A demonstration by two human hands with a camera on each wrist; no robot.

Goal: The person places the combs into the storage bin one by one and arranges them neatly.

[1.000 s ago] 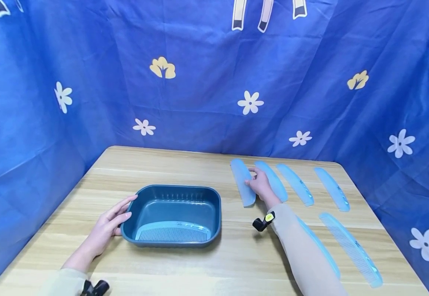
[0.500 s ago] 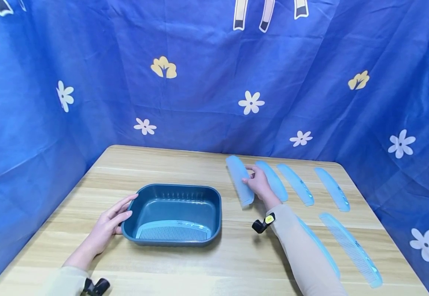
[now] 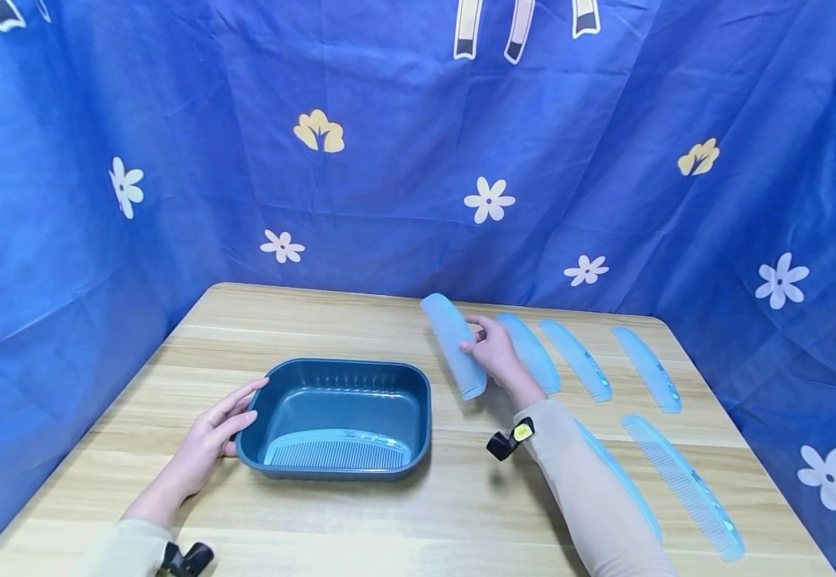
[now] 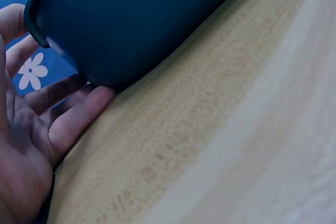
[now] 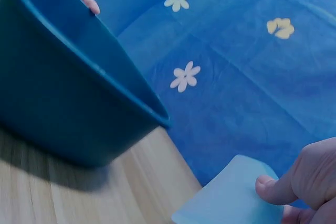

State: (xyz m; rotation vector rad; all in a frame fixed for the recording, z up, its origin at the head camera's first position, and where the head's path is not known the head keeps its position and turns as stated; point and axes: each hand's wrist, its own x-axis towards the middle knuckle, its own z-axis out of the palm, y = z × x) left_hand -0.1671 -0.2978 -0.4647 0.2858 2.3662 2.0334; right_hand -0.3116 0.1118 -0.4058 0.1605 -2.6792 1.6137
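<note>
Right of centre frame: pale blue comb [image 3: 452, 344] now raised off table [image 3: 418, 513], pinched by right hand [image 3: 493, 353]; earlier flat in comb row [image 3: 579, 361]. Left hand [image 3: 208, 437] relaxed, fingers laid against tub [image 3: 341, 377] rim. One comb [image 3: 338, 453] already inside tub; transfer judged underway.

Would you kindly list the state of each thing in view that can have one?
Left hand: open, fingers against the basin's side.
Right hand: pinching a lifted comb.
Basin: upright, holding one flat comb.
Other combs: flat on the table.
</note>
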